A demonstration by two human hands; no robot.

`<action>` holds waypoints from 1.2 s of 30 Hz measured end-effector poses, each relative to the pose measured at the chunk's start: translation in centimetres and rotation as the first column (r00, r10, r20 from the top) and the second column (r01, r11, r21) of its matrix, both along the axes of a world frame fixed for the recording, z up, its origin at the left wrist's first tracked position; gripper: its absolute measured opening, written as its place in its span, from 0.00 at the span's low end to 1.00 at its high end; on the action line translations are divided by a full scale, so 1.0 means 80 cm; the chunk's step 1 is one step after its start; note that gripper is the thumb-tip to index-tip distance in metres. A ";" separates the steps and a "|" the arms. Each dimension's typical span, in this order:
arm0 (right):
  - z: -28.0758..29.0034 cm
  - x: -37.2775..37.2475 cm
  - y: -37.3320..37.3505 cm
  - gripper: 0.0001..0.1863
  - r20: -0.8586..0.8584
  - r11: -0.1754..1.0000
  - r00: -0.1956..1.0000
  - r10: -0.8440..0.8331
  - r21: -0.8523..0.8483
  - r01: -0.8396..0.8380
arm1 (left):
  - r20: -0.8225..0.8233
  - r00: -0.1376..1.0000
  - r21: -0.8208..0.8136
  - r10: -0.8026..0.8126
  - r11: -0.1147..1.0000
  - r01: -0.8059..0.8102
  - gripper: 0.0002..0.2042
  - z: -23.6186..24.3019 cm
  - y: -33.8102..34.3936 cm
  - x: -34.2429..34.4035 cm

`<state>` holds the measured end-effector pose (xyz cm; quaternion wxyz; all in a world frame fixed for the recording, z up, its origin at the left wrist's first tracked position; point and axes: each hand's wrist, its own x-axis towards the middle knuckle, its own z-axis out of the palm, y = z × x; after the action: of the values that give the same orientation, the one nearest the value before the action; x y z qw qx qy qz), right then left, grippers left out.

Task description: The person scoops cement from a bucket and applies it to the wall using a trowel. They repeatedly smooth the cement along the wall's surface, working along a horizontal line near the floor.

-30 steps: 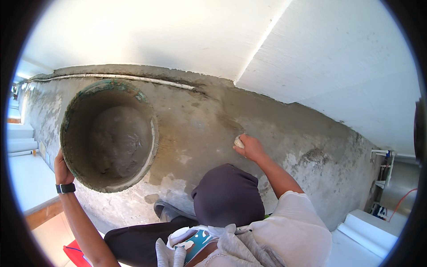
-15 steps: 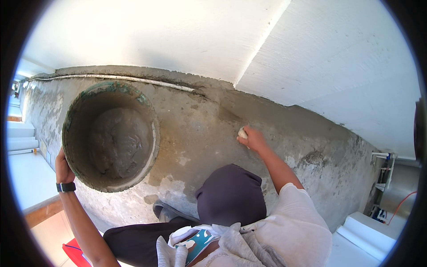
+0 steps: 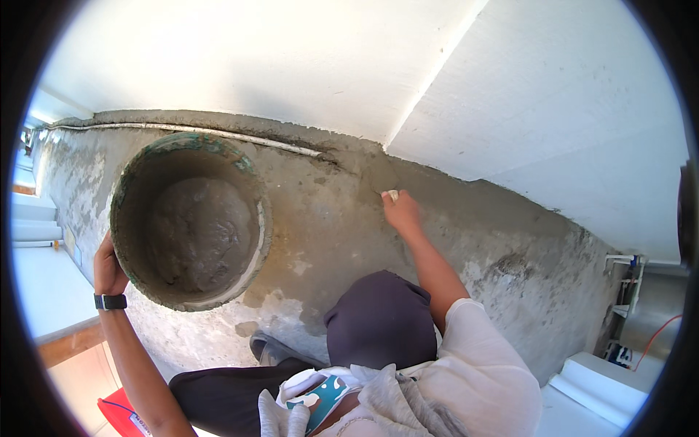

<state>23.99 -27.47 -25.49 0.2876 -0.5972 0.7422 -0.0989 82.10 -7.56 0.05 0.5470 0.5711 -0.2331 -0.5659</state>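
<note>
A large round bucket crusted with mortar stands at the left, its mouth toward me. Wet grey mortar lies inside it. My left hand is curled against the bucket's outer left side, with its fingertips hidden behind the wall. In my right hand is the pale handle of a trowel. The trowel's grey blade lies at the strip of smoothed mortar along the foot of the white wall, and its outline barely stands out from the mortar.
A white pipe runs along the wall's foot behind the bucket. The white wall rises beyond. My bent knee and shoe are close in front. White blocks stand at both sides, and a red object sits at lower left.
My right hand has moved up and slightly left with the trowel, closer to the wall's foot. The bucket and my left hand appear slightly farther right in view.
</note>
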 end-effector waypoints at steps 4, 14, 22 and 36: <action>-0.013 0.042 0.001 0.28 0.066 1.000 0.998 0.019 0.010 -0.019 | -0.002 0.999 -0.017 -0.041 0.999 0.041 0.20 0.000 -0.002 -0.001; 0.021 0.069 -0.002 0.24 0.057 0.998 0.998 0.002 0.062 -0.005 | 0.002 1.000 0.023 -0.020 1.000 0.020 0.21 -0.003 -0.001 0.008; 0.019 0.078 0.006 0.25 0.110 0.998 0.992 0.055 0.014 -0.057 | -0.010 0.993 -0.005 -0.117 0.993 0.117 0.22 -0.006 0.001 0.021; 0.028 -0.043 0.035 0.24 0.003 0.999 0.999 -0.033 0.032 0.032 | -0.007 0.991 0.014 -0.134 0.991 0.135 0.21 -0.011 0.006 0.038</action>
<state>20.58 -24.69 -23.22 0.2967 -0.5802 0.7528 -0.0925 85.14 -7.05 -0.83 0.5043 0.5562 -0.2652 -0.6050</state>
